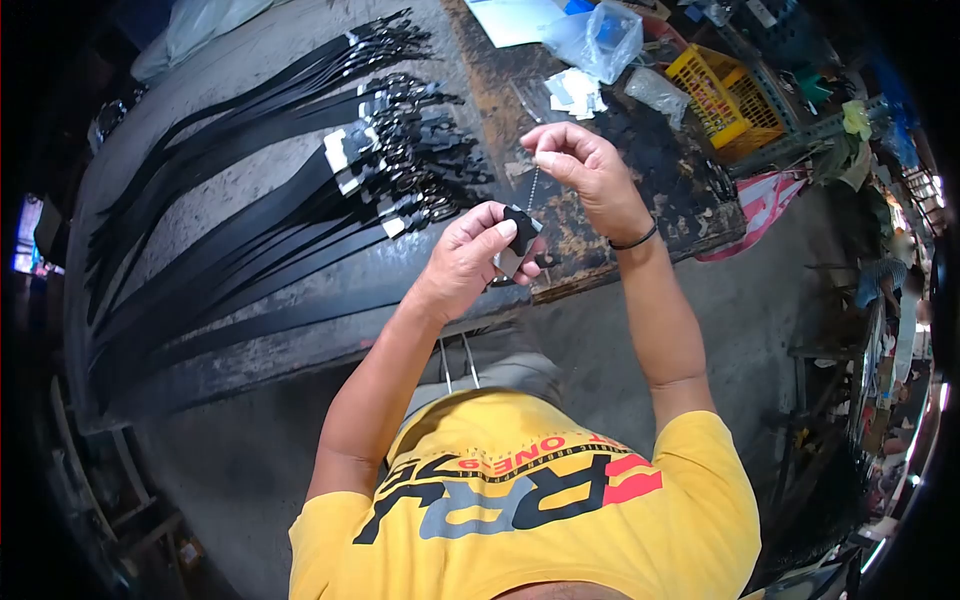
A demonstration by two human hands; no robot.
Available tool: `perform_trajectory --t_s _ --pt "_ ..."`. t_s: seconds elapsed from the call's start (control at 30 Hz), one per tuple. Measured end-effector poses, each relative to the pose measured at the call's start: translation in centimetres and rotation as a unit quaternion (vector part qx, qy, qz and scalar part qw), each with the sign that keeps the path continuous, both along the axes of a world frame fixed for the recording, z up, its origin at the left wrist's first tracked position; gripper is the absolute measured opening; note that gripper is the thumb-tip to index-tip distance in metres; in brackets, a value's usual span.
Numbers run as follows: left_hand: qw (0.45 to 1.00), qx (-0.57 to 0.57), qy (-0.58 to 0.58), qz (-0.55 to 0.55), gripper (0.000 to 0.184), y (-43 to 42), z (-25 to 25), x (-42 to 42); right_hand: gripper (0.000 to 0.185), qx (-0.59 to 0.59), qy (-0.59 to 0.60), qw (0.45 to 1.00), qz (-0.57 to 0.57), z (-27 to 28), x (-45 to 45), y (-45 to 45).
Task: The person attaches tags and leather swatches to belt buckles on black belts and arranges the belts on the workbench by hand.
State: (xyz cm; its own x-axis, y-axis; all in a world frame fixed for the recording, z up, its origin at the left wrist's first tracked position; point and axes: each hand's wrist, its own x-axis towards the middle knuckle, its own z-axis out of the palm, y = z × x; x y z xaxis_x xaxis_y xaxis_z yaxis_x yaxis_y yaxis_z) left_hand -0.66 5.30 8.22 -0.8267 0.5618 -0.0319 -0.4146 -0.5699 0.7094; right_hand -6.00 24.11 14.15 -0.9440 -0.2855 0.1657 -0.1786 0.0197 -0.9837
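My left hand (470,253) is closed on a small black and pale-grey tag (521,232), pinched between thumb and fingers in front of my body. A thin ball chain (533,188) rises from the tag. My right hand (588,172) pinches the upper end of that chain between thumb and forefinger, holding it fairly taut. To the left of my hands, several bundles of black belts (250,215) lie on the table, their buckle ends (415,140) toward me, with white and grey tags (341,160) among them.
The worktable (330,345) has a stained, worn board (640,190) at its right. Small white cards (577,92), clear plastic bags (600,42) and a white sheet (515,18) lie at the back. A yellow basket (722,98) stands at the back right, near a red-and-white striped bag (765,212).
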Motion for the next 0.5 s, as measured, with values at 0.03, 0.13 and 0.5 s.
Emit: perform_trajectory --t_s 0.03,0.13,0.5 --pt "1.0 -0.025 0.001 0.019 0.015 -0.4 -0.3 0.6 0.014 -0.004 -0.007 1.0 0.006 -1.3 0.2 0.0" --pt "0.993 -0.098 -0.005 0.06 0.016 -1.5 -1.1 2.0 0.016 0.095 0.049 0.991 -0.079 -5.1 1.6 -0.8" --pt "0.981 -0.172 0.012 0.092 0.018 -4.0 -2.5 5.5 0.03 -0.093 -0.254 0.937 0.221 -9.0 7.1 -4.5"
